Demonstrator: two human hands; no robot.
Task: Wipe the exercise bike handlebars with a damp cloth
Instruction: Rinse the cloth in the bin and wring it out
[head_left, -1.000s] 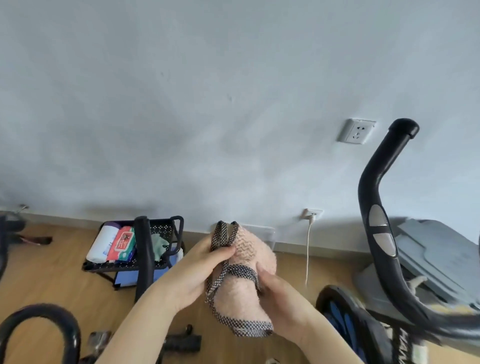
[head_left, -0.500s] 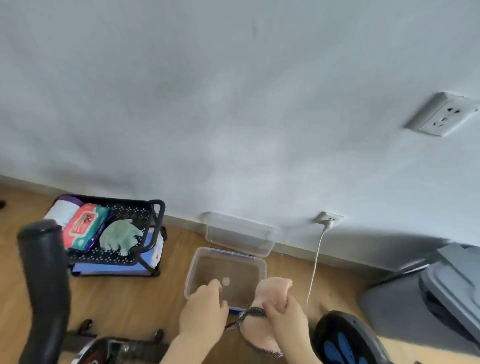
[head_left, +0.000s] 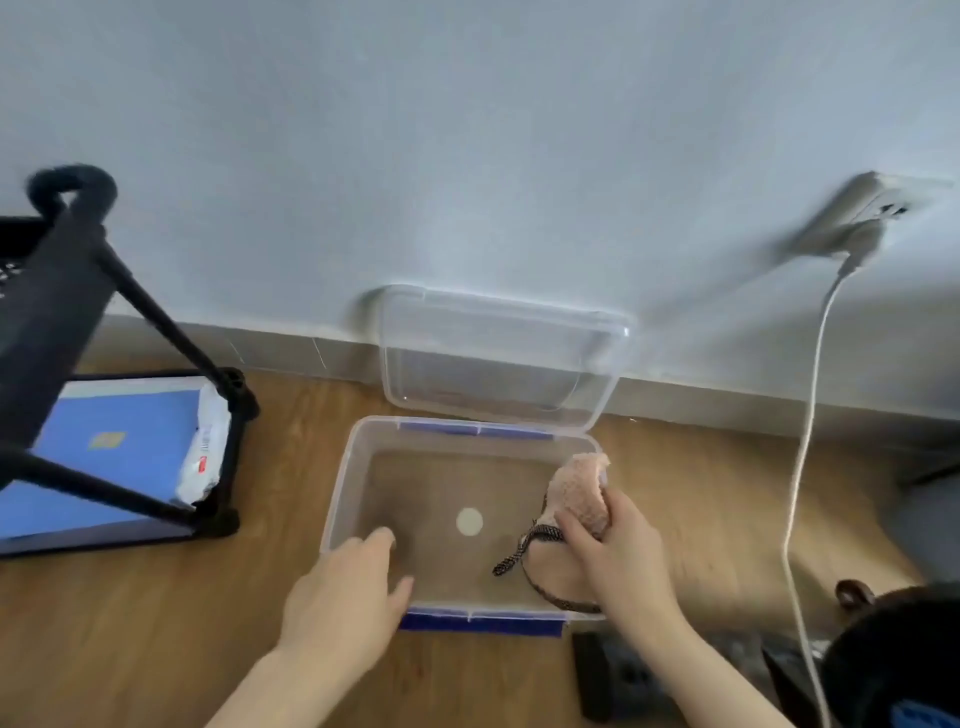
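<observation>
Pink cloth (head_left: 579, 499) in right hand (head_left: 618, 556), at tub (head_left: 343, 483) edge.

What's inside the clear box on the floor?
On the bottom of the box: a white round spot; at its right side the pink cloth, gripped by the right hand. Water can't be confirmed; the cloth hides the bottom beneath it.

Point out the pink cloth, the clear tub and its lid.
pink cloth (head_left: 577, 493): head view, fluffy upper part.
clear tub (head_left: 344, 488): head view, left wall.
lid (head_left: 496, 358): head view, middle of panel.
</observation>
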